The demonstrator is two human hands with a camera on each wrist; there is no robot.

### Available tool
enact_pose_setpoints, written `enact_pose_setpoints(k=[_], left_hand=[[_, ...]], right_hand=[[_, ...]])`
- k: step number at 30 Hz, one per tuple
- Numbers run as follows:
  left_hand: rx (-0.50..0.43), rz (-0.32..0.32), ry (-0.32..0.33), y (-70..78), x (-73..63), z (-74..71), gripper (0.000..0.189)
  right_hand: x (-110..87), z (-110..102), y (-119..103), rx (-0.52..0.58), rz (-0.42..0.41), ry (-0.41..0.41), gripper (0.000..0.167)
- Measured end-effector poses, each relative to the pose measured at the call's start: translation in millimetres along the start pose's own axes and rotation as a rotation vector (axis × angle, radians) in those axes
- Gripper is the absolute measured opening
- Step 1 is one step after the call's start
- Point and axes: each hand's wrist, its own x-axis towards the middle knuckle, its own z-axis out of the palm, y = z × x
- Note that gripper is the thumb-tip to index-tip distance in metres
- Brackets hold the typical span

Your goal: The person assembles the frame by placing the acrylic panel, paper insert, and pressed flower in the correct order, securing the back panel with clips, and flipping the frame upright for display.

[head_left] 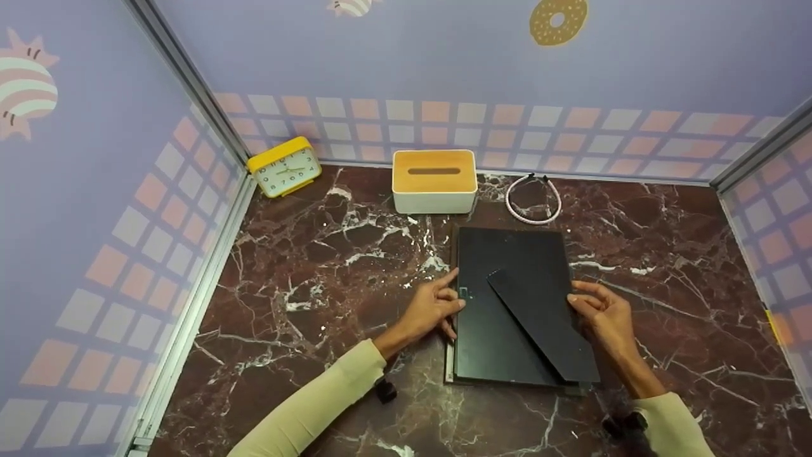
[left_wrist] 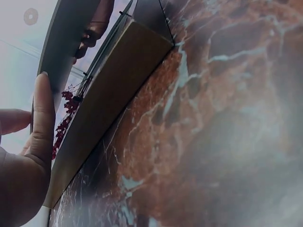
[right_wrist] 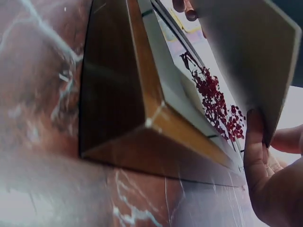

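Black backing board (head_left: 491, 336), held by its two long edges between the left hand (head_left: 431, 308) and the right hand (head_left: 606, 314), above a shallow box frame (left_wrist: 111, 90) that lies on the desk (head_left: 317, 254). Left hand: thumb and fingers pinch the board's left edge, with digits on both faces in the left wrist view. Right hand: thumb and fingers pinch the opposite edge, likewise with digits on both faces. A black support leg (head_left: 545, 327) lies obliquely across the upper face of the board, its wide end at the near right corner. Both wrist views show a gap between board and frame; dark red sprigs (right_wrist: 215, 101) show within this gap, at the frame. The frame's outer walls are brown, with a lighter rim in the right wrist view. Beyond the board's far edge stand a white tissue box (head_left: 434, 203) with an orange-yellow top and, to its right, a pale headband (head_left: 534, 222). At the far left corner is a yellow clock (head_left: 288, 171), next to the patterned wall panels (head_left: 412, 70).
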Motion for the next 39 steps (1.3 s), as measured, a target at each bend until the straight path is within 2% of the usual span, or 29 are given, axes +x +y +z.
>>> enact_pose_setpoints(k=[6, 12, 22, 33, 39], left_hand=[[0.043, -0.023, 0.015, 3.9, 6.1, 0.3, 0.078], [0.065, -0.052, 0.03, 5.1, 9.4, 1.2, 0.077], [0.077, -0.062, 0.021, 2.9, 14.1, -0.3, 0.077], [0.095, -0.084, -0.011, 7.3, 16.5, -2.5, 0.076], [0.094, -0.114, -0.018, 11.8, 16.6, -2.6, 0.077]], right_hand=[[2.9, -3, 2, -0.1, -0.072, -0.006, 0.038], [5.5, -3, 4, -0.114, -0.103, -0.006, 0.034], [8.1, -5, 7, -0.119, -0.084, -0.009, 0.036], [9.9, -3, 9, -0.119, -0.063, 0.002, 0.036], [10.7, -3, 10, -0.152, -0.081, -0.01, 0.036]])
